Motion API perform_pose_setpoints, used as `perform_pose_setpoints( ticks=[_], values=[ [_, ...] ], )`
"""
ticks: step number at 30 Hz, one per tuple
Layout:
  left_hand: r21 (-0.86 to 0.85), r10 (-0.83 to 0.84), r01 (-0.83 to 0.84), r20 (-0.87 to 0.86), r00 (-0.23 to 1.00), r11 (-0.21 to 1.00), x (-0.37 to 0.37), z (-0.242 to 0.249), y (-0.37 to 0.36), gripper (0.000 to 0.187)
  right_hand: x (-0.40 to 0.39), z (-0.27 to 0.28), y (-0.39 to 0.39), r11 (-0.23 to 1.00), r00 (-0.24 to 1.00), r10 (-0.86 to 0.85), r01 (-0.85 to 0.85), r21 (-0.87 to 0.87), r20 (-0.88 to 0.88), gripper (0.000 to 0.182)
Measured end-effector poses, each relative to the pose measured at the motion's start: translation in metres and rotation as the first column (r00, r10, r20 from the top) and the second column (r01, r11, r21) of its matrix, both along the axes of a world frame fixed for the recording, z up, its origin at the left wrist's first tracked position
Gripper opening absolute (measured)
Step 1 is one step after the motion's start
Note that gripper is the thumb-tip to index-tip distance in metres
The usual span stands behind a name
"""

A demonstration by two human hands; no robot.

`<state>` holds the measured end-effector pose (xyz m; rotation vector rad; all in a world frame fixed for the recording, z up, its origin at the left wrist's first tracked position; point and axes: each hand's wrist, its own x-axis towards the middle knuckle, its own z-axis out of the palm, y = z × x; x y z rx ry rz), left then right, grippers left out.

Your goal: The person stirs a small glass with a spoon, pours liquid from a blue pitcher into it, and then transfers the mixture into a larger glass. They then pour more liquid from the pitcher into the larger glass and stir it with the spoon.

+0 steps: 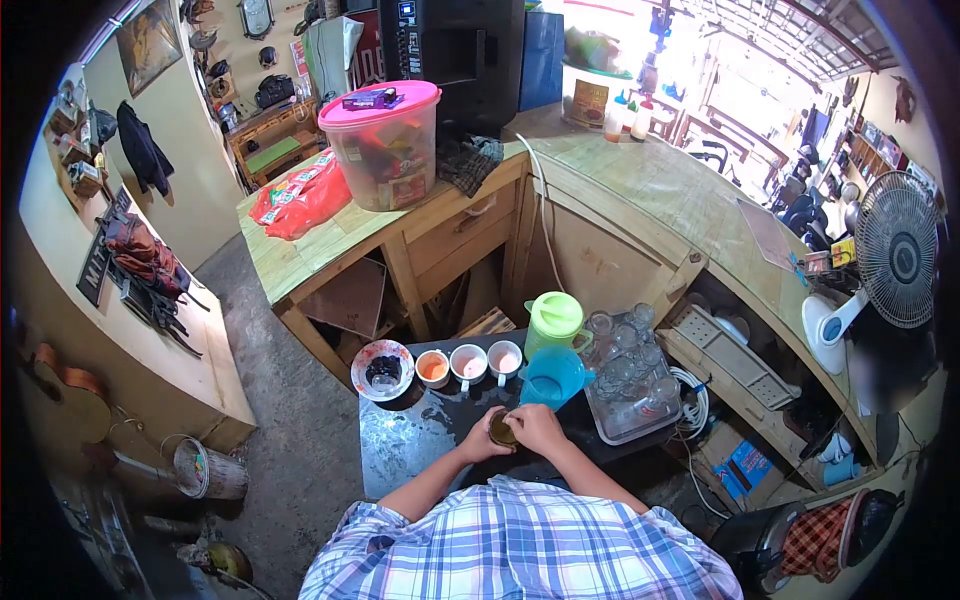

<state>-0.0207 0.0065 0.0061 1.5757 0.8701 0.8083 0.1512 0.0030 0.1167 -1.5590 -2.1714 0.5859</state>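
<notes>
My left hand [482, 440] is wrapped round a small round cup [502, 432] with a dark olive-brown inside, near the front edge of the dark table [415, 450]. On the cup's right side my right hand [538, 429] has its fingers closed at the rim; whether they pinch anything is hidden. Just beyond the hands is a blue translucent pitcher [553, 378], and behind it a green lidded pitcher [556, 322]. To the left stand an orange-filled cup [432, 369], two white mugs [468, 364] with pinkish contents, and a patterned bowl [382, 371] of dark jelly-like pieces.
At the right, a tray [630, 432] is crowded with upturned glasses. A wooden counter [620, 165] wraps round the far side, bearing a pink-lidded bucket [382, 150], a red plastic bag [302, 200] and a fan [896, 250]. A white cable [690, 400] lies coiled beside the tray.
</notes>
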Motion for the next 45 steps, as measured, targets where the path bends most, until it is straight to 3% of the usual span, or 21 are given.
perform_pose_setpoints(
  ticks=[2,3,5,6,8,9,11,15,18,20,21,23,26,29,30,32,33,35,39,42,45],
  values=[
    [0.028,0.003,-0.003,0.004,1.000,1.000,0.0002,-0.0057,0.0020,0.100,-0.0020,0.0003,0.0010,0.991,0.963,-0.014,0.049,0.122,-0.271,0.014],
    [0.029,0.004,-0.004,0.005,1.000,1.000,-0.0002,-0.0027,0.0019,0.100,-0.0017,0.0016,0.0005,0.991,0.963,-0.013,0.048,0.123,-0.270,0.014],
    [0.000,0.009,-0.009,-0.047,0.999,1.000,-0.0009,0.0026,0.0000,0.100,0.0000,0.0038,-0.0019,0.999,0.998,-0.033,0.035,0.039,-0.051,0.014],
    [-0.001,0.009,-0.009,-0.046,0.999,1.000,-0.0006,0.0012,-0.0001,0.100,0.0004,0.0023,-0.0011,0.999,0.998,-0.033,0.035,0.038,-0.050,0.014],
    [-0.020,0.005,-0.006,-0.021,1.000,1.000,-0.0009,-0.0010,0.0006,0.100,0.0002,-0.0005,0.0020,0.998,0.962,-0.037,0.051,0.044,-0.271,0.015],
    [-0.018,0.004,-0.005,-0.021,1.000,1.000,-0.0008,-0.0014,0.0011,0.100,0.0005,-0.0016,0.0021,0.998,0.962,-0.038,0.052,0.046,-0.271,0.015],
    [0.006,0.015,-0.015,-0.046,0.999,1.000,-0.0009,-0.0026,0.0007,0.100,0.0008,-0.0042,0.0005,0.987,0.997,-0.007,0.018,0.160,-0.071,0.015],
    [0.014,0.012,-0.011,-0.053,0.999,1.000,-0.0012,-0.0030,0.0005,0.101,-0.0003,0.0023,0.0001,0.999,0.981,-0.020,0.027,0.036,-0.192,0.014],
    [0.016,0.018,-0.017,-0.055,0.998,1.000,-0.0008,-0.0013,0.0005,0.101,0.0001,0.0033,0.0001,0.981,0.989,-0.019,0.046,0.188,-0.146,0.015],
    [-0.012,0.003,-0.003,-0.014,1.000,1.000,-0.0007,-0.0004,-0.0001,0.101,0.0021,0.0019,0.0002,1.000,0.995,-0.014,0.014,0.001,-0.101,0.014],
    [-0.013,0.002,-0.002,-0.015,1.000,1.000,-0.0006,-0.0008,-0.0006,0.101,0.0015,0.0021,-0.0003,1.000,0.995,-0.015,0.015,0.000,-0.102,0.014],
    [0.003,0.019,-0.019,-0.018,1.000,1.000,-0.0002,-0.0010,-0.0002,0.101,-0.0001,0.0030,-0.0001,0.984,0.974,-0.022,0.061,0.170,-0.226,0.014],
    [-0.002,0.008,-0.008,-0.045,0.999,1.000,-0.0010,-0.0012,0.0000,0.101,0.0002,0.0024,-0.0018,0.999,0.996,-0.053,0.054,0.009,-0.078,0.014],
    [-0.025,0.011,-0.011,-0.011,1.000,1.000,-0.0006,0.0014,-0.0005,0.101,-0.0002,-0.0010,0.0013,0.990,0.967,0.005,0.031,0.140,-0.254,0.015],
    [-0.023,0.011,-0.011,-0.011,1.000,1.000,-0.0008,0.0009,0.0004,0.101,-0.0001,-0.0012,0.0009,0.990,0.967,0.006,0.031,0.141,-0.254,0.015],
    [0.036,0.019,-0.017,-0.052,0.998,0.999,-0.0011,-0.0010,0.0002,0.099,-0.0001,-0.0024,-0.0020,0.996,0.998,-0.046,0.049,0.074,-0.043,0.015],
    [0.034,0.020,-0.018,-0.051,0.998,0.999,-0.0010,-0.0010,-0.0001,0.099,0.0001,-0.0027,-0.0017,0.996,0.998,-0.045,0.048,0.073,-0.043,0.015],
    [0.011,0.006,-0.005,-0.028,1.000,1.000,-0.0008,-0.0009,0.0002,0.098,0.0004,-0.0032,-0.0004,0.999,0.968,-0.014,0.026,0.044,-0.250,0.015],
    [0.034,0.015,-0.014,-0.009,1.000,0.999,-0.0009,0.0002,0.0000,0.098,0.0004,0.0021,-0.0031,0.985,0.992,-0.048,0.066,0.158,-0.119,0.015],
    [0.014,0.013,-0.013,0.022,1.000,1.000,-0.0009,-0.0017,-0.0008,0.098,0.0023,0.0002,-0.0022,1.000,0.987,-0.007,0.008,0.003,-0.163,0.014],
    [0.035,0.022,-0.021,-0.007,1.000,0.999,-0.0006,-0.0034,0.0016,0.097,0.0008,0.0037,-0.0010,0.985,0.980,-0.020,0.054,0.165,-0.198,0.014]
  ],
)
